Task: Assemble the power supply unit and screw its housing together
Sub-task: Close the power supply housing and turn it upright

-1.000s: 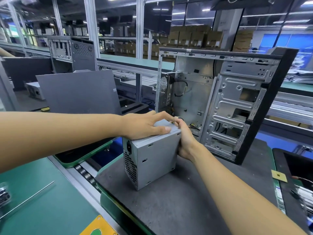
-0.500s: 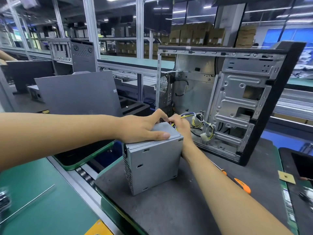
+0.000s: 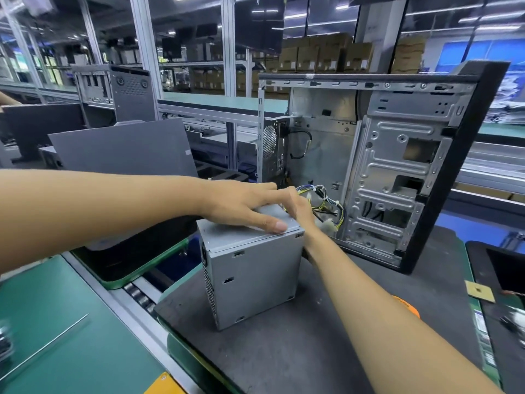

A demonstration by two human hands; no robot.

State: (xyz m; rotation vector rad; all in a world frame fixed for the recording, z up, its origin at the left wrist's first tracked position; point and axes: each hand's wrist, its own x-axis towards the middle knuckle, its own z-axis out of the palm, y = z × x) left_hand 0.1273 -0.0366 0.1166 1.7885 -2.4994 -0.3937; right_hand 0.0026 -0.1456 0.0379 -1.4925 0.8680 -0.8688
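A grey metal power supply unit [image 3: 252, 277] stands on end on the dark pallet mat [image 3: 284, 354]. My left hand [image 3: 241, 206] lies flat on its top face, thumb stretched along the near top edge. My right hand [image 3: 301, 211] reaches over the far top corner, fingers hidden behind the unit, beside its bundle of coloured cables [image 3: 326, 206]. The cables spill into the open computer case [image 3: 383, 172], which stands upright just behind the unit with its side panel off.
An orange screwdriver handle [image 3: 406, 305] peeks from behind my right forearm. A grey side panel [image 3: 122, 149] leans at the left. A roller conveyor [image 3: 139, 300] runs beside the pallet, with a green bench surface [image 3: 56, 331] near left. A small brown card [image 3: 480, 291] lies at the right.
The cables have come into view behind the unit as my right hand shifted along the far top edge. The unit stands slightly nearer and more upright. The left hand stays on top.
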